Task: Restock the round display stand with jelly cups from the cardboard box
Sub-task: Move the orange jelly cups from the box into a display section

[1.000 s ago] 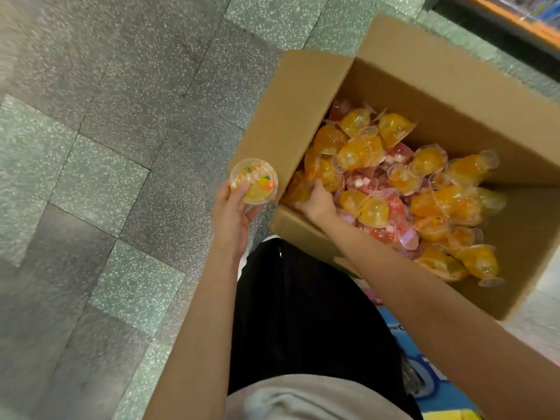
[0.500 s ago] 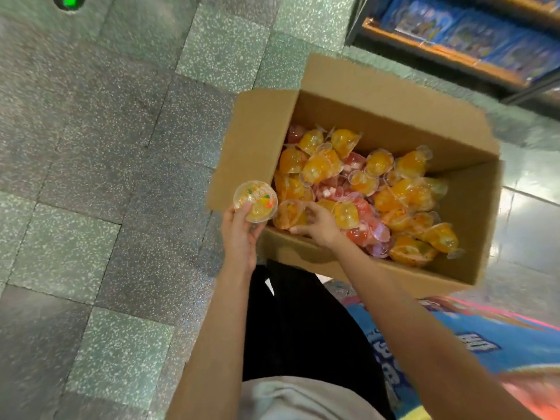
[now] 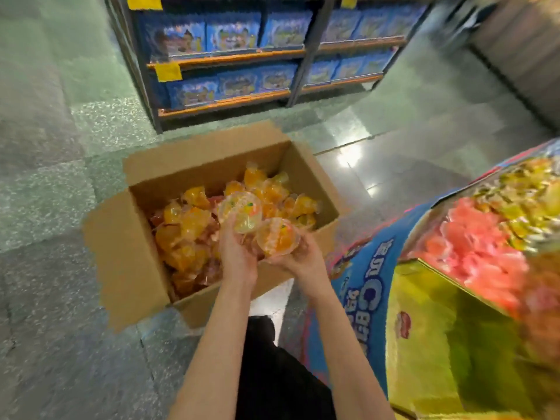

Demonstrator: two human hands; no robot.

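Above the open cardboard box [image 3: 130, 262] of orange and red jelly cups: left hand [image 3: 238, 259] gripping a pale-yellow jelly cup [image 3: 242, 212], right hand [image 3: 304, 262] cradling an orange jelly cup [image 3: 277, 237] w/ curled fingers. Just right, the round display stand [image 3: 375, 286] (blurred), pink and yellow cups on top; blue packets on shelves [image 3: 230, 56] behind.

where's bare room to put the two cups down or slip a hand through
Bare floor lies left of the box, and between the box and the shelves. The box inside is heaped with cups. The stand looks full on top. Left hand and right hand sit close together.
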